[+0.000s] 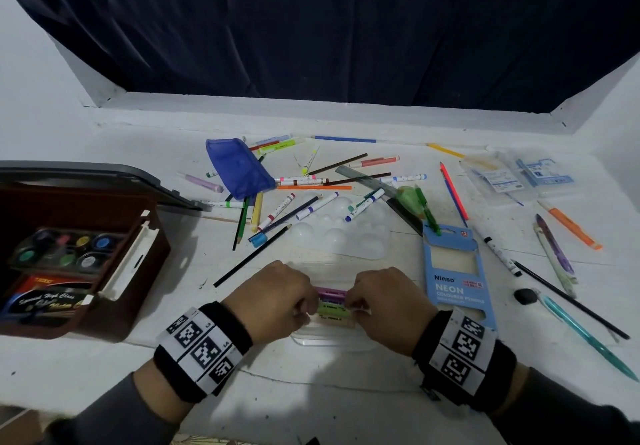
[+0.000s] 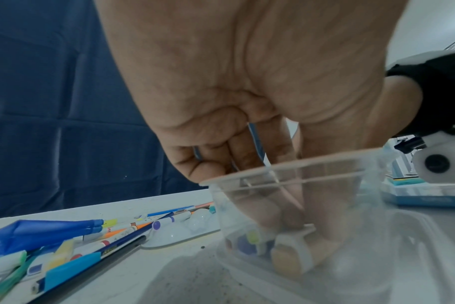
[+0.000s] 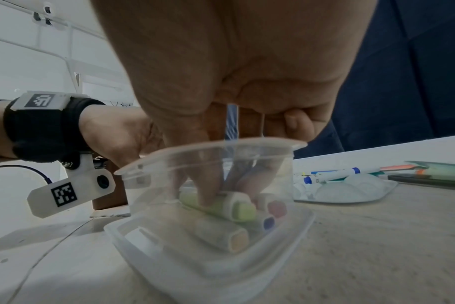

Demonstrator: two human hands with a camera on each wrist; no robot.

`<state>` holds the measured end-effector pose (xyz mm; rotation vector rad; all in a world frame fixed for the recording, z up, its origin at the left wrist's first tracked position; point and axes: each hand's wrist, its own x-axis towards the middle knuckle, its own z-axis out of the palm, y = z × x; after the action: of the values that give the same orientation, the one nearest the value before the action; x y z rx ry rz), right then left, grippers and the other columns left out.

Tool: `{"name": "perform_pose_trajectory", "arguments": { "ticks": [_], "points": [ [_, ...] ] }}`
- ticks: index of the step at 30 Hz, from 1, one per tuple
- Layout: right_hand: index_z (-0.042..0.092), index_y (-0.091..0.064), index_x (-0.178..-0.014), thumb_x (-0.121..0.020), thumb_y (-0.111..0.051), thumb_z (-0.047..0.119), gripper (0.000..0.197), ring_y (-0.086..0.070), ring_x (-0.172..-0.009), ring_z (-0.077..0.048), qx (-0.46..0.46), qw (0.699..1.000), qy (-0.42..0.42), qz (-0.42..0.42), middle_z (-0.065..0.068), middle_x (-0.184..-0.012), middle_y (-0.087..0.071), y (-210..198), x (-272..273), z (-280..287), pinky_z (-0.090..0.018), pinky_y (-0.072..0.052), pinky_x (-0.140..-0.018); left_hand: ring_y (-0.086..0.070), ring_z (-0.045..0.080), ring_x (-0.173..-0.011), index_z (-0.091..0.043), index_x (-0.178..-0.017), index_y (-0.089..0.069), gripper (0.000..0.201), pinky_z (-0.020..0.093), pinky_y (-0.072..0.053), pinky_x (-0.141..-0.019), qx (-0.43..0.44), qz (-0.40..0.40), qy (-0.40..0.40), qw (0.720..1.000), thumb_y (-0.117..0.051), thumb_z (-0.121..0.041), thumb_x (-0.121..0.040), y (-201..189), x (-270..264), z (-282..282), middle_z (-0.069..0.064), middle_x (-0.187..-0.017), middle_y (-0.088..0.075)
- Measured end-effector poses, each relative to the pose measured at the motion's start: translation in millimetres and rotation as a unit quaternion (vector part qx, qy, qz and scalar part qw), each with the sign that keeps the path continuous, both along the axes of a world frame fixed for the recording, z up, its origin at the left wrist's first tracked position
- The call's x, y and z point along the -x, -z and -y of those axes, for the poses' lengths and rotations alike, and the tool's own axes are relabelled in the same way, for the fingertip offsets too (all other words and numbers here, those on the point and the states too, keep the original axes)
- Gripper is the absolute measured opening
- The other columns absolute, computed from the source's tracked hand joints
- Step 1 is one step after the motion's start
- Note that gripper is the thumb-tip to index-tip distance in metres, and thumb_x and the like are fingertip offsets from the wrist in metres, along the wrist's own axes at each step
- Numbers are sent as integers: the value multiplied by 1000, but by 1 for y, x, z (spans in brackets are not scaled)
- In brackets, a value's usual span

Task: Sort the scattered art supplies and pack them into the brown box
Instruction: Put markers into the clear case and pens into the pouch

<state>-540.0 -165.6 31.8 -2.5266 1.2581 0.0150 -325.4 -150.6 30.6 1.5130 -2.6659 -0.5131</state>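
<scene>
- Evidently mid-sort: both hands down inside a small clear plastic tub (image 1: 332, 342) at lower centre of the head view, arranging short pastel chalk sticks (image 1: 331, 306).
- Left hand (image 1: 277, 297) with fingers curled into the tub, fingertips (image 2: 269, 224) pressing on the ends of the sticks; probably squaring them up so they would lie flat in a row.
- Right hand (image 1: 388, 306) likewise curled, thumb and fingers pinching a pale green stick (image 3: 221, 205) lying on top of the others; judged to be seating it into the remaining gap.
- Tub resting on the white tabletop (image 1: 346, 392), apparently on its own clear lid (image 3: 299, 218); not yet closed.
- Brown box (image 1: 145, 236) at left edge of the head view, grey lid (image 1: 104, 174) swung open behind it, a round-pot paint set (image 1: 65, 247) and a dark packet (image 1: 48, 301) already inside; kept open and within reach for the next load.
- Well apart from the box, across upper centre: loose markers, pencils and a steel ruler (image 1: 363, 179), partly under a blue mesh pouch (image 1: 239, 167), beside a clear bubble palette (image 1: 346, 233).
- Right of the hands, a light-blue neon pencil carton (image 1: 457, 278), seemingly empty through its window.
- Most of the job judged still ahead.
</scene>
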Motion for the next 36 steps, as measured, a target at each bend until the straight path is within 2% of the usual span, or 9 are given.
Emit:
{"name": "perform_pose_trajectory", "arguments": {
  "ticks": [5,10,14,17,24,27,29,33,36],
  "points": [
    [25,-73,-108,-89,-60,25,23,-61,-86,-16,-22,999,7,28,4,-99,-65,0,2,2,-27,-46,-78,-60,14,-90,-31,-103,-75,19,22,-25,-78,29,52,-13,998,-62,-40,-92,1,1,-4,-10,-98,-69],
    [23,-74,-106,-88,-60,19,23,-58,-88,-13,-35,999,14,37,5,-99,-63,0,4,6,-20,-34,-71,-54,13,-97,-29,-100,-71,22,28,-23,-78,38,102,-10,994,-58,-46,-93,0,6,-3,-10,-98,-66],
    [27,-73,-106,-88,-61,22,22,-59,-89,-13,-28,999,7,20,6,-101,-63,-1,2,6,-20,-33,-71,-56,9,-95,-30,-95,-70,17,28,-29,-82,9,90,-22,996,-65,-45,-89,-1,10,0,-13,-95,-67],
    [28,-73,-106,-87,-62,23,22,-59,-89,-12,-28,999,4,16,8,-101,-63,-1,0,7,-21,-34,-71,-57,8,-93,-29,-92,-70,16,27,-26,-81,4,90,-23,996,-69,-45,-86,-1,12,1,-14,-93,-68],
    [28,-71,-109,-87,-64,26,23,-59,-90,-14,-41,999,-3,6,6,-103,-64,-4,3,7,-23,-39,-72,-56,10,-95,-30,-101,-70,20,26,-34,-90,12,100,-18,995,-72,-41,-84,-5,11,1,-13,-101,-67],
    [27,-71,-109,-88,-63,26,23,-59,-91,-13,-41,999,-8,8,6,-103,-65,-3,4,7,-22,-37,-73,-57,12,-94,-28,-100,-70,16,26,-31,-83,15,114,-11,993,-69,-37,-86,-7,14,2,-11,-100,-67],
    [27,-71,-109,-89,-63,26,23,-60,-91,-14,-39,999,-8,8,6,-103,-65,-4,3,8,-23,-41,-74,-57,11,-91,-28,-97,-70,12,27,-26,-80,9,120,-5,993,-66,-35,-87,-8,14,2,-11,-97,-66],
    [28,-72,-109,-89,-61,26,23,-61,-90,-16,-37,999,-16,-1,5,-103,-65,-4,2,8,-30,-49,-80,-57,8,-88,-28,-95,-69,10,28,-29,-83,-11,109,-1,994,-63,-32,-88,-7,11,2,-14,-87,-58],
    [28,-72,-111,-90,-59,26,25,-61,-91,-17,-30,999,-28,-15,5,-104,-65,-4,2,8,-30,-47,-79,-58,8,-91,-28,-95,-68,10,29,-28,-82,-6,111,4,994,-63,-33,-87,-7,10,3,-13,-92,-62]
  ]
}}
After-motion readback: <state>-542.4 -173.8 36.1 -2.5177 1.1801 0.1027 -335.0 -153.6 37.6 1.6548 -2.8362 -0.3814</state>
